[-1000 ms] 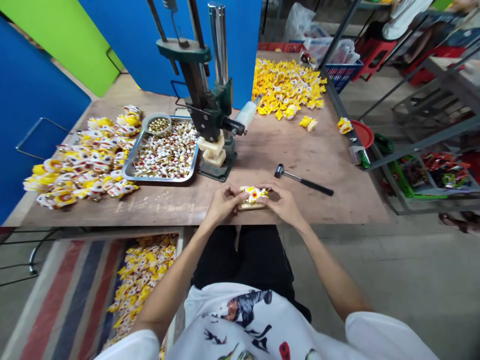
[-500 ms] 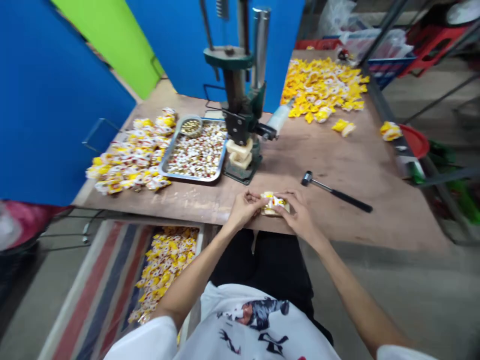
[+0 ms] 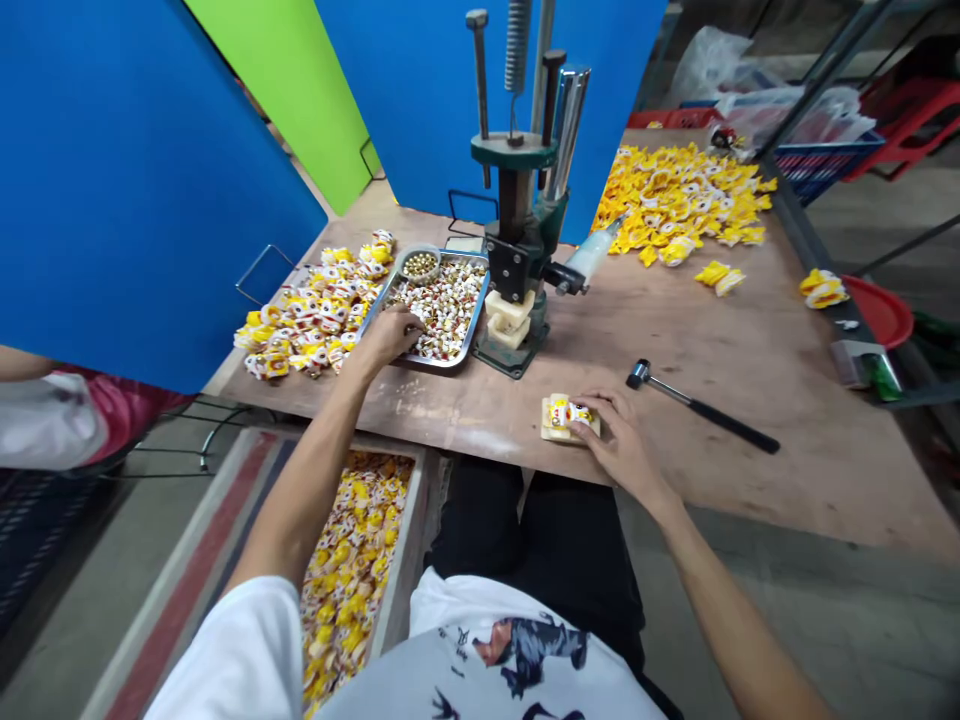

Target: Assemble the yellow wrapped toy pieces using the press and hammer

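**Item 1.** The right hand [image 3: 619, 437], lower centre-right of the frame, rests on the plywood table [image 3: 757, 480]. Its fingers [image 3: 592, 408] are curled closed over a small yellow-and-white wrapped piece [image 3: 566, 412], with the tips lying on its top and right end, holding it down.

**Item 2.** That piece lies just left of those fingers, its long axis running side to side across the frame. The right hand is the nearer; the left is well apart. The wrapping is glossy and printed in yellow, white and red. It sits on a flat cream block [image 3: 561, 432].

**Item 3.** The left hand [image 3: 386, 338], centre-left, reaches over a steel tray [image 3: 442, 367] of small white-and-gold pieces [image 3: 442, 310]. Its fingers [image 3: 411, 332] are bent down among them; from this angle, whether they have hold of any is hard to tell.

**Item 4.** At the tray's upper edge sits a round dish of brass-coloured pieces [image 3: 420, 265]. To its right stands a green hand press [image 3: 517, 200] with 2 stacked cream blocks [image 3: 508, 320] at its foot.

**Item 5.** There are 2 heaps of yellow-and-white pieces: 1 left of the tray [image 3: 307, 325], 1 at upper right [image 3: 679, 200]. A wooden bin [image 3: 409, 540], lower centre, holds more.

**Item 6.** A black-handled hammer [image 3: 731, 425] lies right of the right hand. Another person's white sleeve [image 3: 37, 420] shows at the left edge.
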Motion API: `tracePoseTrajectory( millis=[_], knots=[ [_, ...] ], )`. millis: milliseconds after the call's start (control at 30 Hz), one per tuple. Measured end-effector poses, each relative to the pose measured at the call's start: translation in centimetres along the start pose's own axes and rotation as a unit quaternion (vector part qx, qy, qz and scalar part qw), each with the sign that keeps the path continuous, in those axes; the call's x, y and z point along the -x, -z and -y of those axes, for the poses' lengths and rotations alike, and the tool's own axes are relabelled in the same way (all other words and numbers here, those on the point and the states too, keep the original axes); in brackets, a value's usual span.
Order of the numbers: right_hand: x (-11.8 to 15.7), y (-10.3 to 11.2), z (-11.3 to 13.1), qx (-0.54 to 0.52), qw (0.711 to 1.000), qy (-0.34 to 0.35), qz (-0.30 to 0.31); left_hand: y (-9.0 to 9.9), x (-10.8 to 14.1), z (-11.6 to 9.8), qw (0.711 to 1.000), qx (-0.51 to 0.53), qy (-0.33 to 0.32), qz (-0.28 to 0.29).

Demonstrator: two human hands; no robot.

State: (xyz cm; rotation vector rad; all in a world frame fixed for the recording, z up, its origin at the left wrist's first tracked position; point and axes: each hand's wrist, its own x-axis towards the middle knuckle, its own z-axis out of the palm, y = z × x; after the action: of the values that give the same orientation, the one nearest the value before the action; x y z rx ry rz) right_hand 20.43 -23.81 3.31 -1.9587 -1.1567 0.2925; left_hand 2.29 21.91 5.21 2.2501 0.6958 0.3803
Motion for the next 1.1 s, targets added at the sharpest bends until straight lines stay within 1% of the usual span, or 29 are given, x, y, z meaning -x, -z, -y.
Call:
tracePoseTrajectory(
  millis=[67, 100, 167, 233, 267, 300, 333, 400, 433, 500, 567, 600, 667, 733, 800, 833, 900, 1000, 1100],
  knots=[
    [0.1, 0.1, 0.0, 0.004, 1.0, 0.004, -0.001, 0.0, -0.2, 0.2, 1.0, 0.005, -0.001, -0.002],
    [0.0, 0.2, -0.1, 0.004, 1.0, 0.005, 0.002, 0.2, -0.1, 0.1, 1.0, 0.016, 0.006, -0.014],
    [-0.2, 0.6, -0.1, -0.001, 1.0, 0.005, 0.018, 0.7, 0.6, -0.3, 0.996, 0.06, 0.04, -0.059],
    [-0.9, 1.2, 0.3, -0.012, 0.999, 0.002, 0.031, 0.6, 1.9, -1.8, 0.982, 0.136, 0.077, -0.108],
    [-1.3, 1.4, 0.7, -0.018, 0.999, 0.002, 0.028, 0.1, 2.7, -3.0, 0.972, 0.185, 0.089, -0.118],
    [-1.9, 1.7, 1.3, -0.025, 1.0, 0.006, 0.016, -0.9, 3.7, -4.6, 0.96, 0.237, 0.095, -0.112],
    [-2.6, 1.9, 2.1, -0.03, 0.999, 0.013, -0.001, -2.2, 4.7, -6.5, 0.948, 0.289, 0.099, -0.091],
    [-4.3, 2.2, 4.0, -0.032, 0.998, 0.045, -0.035, -5.6, 6.7, -10.7, 0.916, 0.385, 0.114, -0.021],
    [-5.1, 2.2, 5.1, -0.028, 0.997, 0.064, -0.04, -7.5, 7.6, -12.7, 0.895, 0.426, 0.128, 0.017],
    [-6.6, 2.1, 6.7, -0.016, 0.996, 0.092, -0.017, -10.8, 8.9, -16.1, 0.85, 0.498, 0.155, 0.068],
    [-7.5, 2.0, 7.3, -0.012, 0.995, 0.096, 0.025, -13.3, 9.5, -18.1, 0.817, 0.543, 0.17, 0.089],
    [-7.8, 2.0, 7.1, -0.02, 0.995, 0.088, 0.042, -14.2, 9.6, -18.5, 0.81, 0.551, 0.174, 0.099],
    [-7.8, 1.9, 6.1, -0.064, 0.994, 0.055, 0.068, -15.4, 9.4, -18.5, 0.809, 0.544, 0.184, 0.123],
    [-7.5, 1.7, 4.5, -0.13, 0.988, 0.001, 0.083, -16.1, 9.0, -17.9, 0.818, 0.521, 0.197, 0.145],
    [-7.2, 1.4, 3.0, -0.179, 0.979, -0.05, 0.089, -16.5, 8.6, -17.3, 0.829, 0.501, 0.204, 0.142],
    [-7.1, 1.2, 2.4, -0.185, 0.977, -0.062, 0.086, -16.8, 8.5, -17.1, 0.835, 0.491, 0.205, 0.139],
    [-7.0, 0.9, 1.4, -0.166, 0.981, -0.062, 0.081, -17.1, 8.4, -16.9, 0.84, 0.478, 0.209, 0.147],
    [-7.3, 0.8, 0.6, -0.134, 0.986, -0.052, 0.082, -17.5, 8.3, -16.8, 0.832, 0.474, 0.225, 0.181],
    [-7.9, 1.1, 0.3, -0.149, 0.98, -0.059, 0.114, -17.4, 7.8, -16.4, 0.823, 0.471, 0.241, 0.206]
  ],
)
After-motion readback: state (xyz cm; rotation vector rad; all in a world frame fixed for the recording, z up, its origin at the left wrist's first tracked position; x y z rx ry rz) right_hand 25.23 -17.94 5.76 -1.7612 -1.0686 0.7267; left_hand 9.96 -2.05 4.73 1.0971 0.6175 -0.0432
